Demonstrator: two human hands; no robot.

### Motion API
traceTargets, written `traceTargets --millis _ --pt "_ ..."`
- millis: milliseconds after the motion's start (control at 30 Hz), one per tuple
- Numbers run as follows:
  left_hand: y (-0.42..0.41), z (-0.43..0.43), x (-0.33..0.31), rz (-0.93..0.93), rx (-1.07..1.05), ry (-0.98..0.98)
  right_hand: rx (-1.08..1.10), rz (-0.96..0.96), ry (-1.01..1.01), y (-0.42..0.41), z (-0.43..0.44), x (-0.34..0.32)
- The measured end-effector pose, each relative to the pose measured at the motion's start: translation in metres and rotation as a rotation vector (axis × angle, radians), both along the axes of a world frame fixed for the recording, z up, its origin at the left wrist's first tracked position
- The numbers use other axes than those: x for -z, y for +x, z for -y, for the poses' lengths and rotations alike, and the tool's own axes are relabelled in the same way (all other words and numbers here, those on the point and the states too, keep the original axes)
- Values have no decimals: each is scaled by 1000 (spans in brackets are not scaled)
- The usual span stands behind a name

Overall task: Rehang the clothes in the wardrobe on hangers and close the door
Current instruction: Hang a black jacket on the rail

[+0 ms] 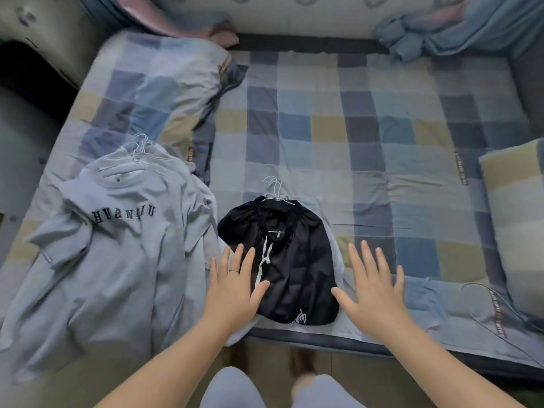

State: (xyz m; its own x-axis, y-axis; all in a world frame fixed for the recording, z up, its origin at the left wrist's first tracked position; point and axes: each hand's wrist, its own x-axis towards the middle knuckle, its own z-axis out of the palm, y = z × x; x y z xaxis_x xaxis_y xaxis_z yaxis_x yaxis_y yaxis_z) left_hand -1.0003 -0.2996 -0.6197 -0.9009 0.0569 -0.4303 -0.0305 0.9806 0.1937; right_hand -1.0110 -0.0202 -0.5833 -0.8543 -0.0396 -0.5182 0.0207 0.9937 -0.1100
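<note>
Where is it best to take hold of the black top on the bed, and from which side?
Probably at the white wire hanger hooks protruding past the collar of the black fabric top, reached from above: they lie bare on the checked bedsheet, clear of cloth.

We are looking at a bedroom in a home. A bed (323,128) with a sheet checked in blue, grey and tan fills most of our view. On the bed's far left part lies a pillow (153,92) in the same checks, and a second checked cushion (515,216) sits at its right edge. Crumpled blue bedding (456,30) is bunched at the bed's far right corner, against a padded panel (294,13) along its far side. Grey T-shirts (112,245) and a black top (288,260) lie on the bed's near side on wire hangers (275,198).
</note>
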Motion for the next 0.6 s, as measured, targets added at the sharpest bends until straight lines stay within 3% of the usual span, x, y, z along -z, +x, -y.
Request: traceTargets --millis 300,600 --pt "-80 47 169 150 44 52 48 124 57 -64 52 159" --pt "-190 73 317 30 -31 45 120 102 33 -166 82 333"
